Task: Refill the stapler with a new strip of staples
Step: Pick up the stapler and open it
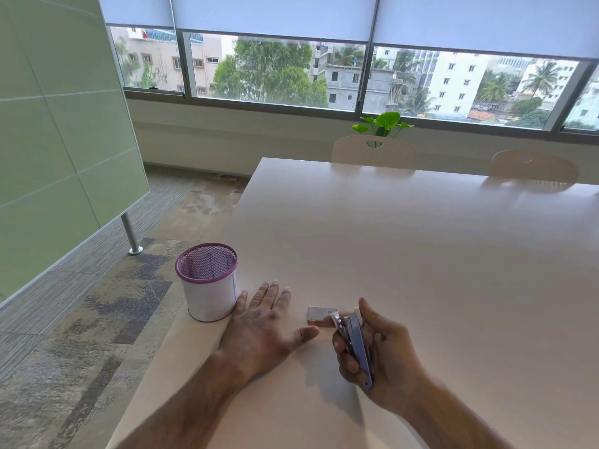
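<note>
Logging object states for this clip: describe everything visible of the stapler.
The stapler is small, with a lilac body and shiny metal parts. The right hand grips it above the table, fingers wrapped round it, nose pointing away and tilted up. Its nose end overlaps the small staple box in view; contact cannot be told.

White table (pixel 421 254), windows (pixel 275 72), carpet (pixel 97 303)

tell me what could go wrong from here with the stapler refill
The right hand alone holds the stapler up off the table, so it could slip while being opened. The left hand lies flat beside the staple box, its thumb close by; a careless reach might knock the box. The mesh cup stands near the table's edge, touching that hand.
</note>
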Demonstrator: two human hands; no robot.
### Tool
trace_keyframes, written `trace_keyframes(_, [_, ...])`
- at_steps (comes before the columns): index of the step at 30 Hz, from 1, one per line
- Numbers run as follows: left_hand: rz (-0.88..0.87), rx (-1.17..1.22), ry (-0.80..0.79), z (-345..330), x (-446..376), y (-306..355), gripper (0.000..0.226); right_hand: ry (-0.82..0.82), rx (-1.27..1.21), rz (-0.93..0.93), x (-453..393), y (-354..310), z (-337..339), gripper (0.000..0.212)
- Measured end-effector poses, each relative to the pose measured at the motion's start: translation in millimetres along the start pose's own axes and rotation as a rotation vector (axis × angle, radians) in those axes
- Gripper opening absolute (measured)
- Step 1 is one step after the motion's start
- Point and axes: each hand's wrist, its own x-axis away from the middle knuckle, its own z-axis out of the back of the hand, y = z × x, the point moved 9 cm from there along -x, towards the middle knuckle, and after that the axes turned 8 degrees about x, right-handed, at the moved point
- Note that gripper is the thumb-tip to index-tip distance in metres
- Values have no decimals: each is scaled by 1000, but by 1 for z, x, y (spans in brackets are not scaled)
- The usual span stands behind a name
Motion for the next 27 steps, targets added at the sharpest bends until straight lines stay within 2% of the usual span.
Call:
trace_keyframes(6, [-2, 0, -13, 0, 1, 0, 118, 34, 49, -18, -1, 6, 2, 46])
trace_keyframes(13, [-2, -4, -9, 0, 1, 0, 115, 28, -104, 31, -2, -2, 3, 70])
trace_keyframes(20, [1, 7, 4, -1, 0, -1, 121, 43, -89, 19, -2, -1, 4, 73])
trace_keyframes(24, [5, 28, 11, 0, 1, -1, 123, 48, -87, 17, -2, -1, 2, 65])
trace_keyframes(27, [12, 104, 23, 6, 4, 1, 119, 41, -87, 4, 0, 1, -3, 51])
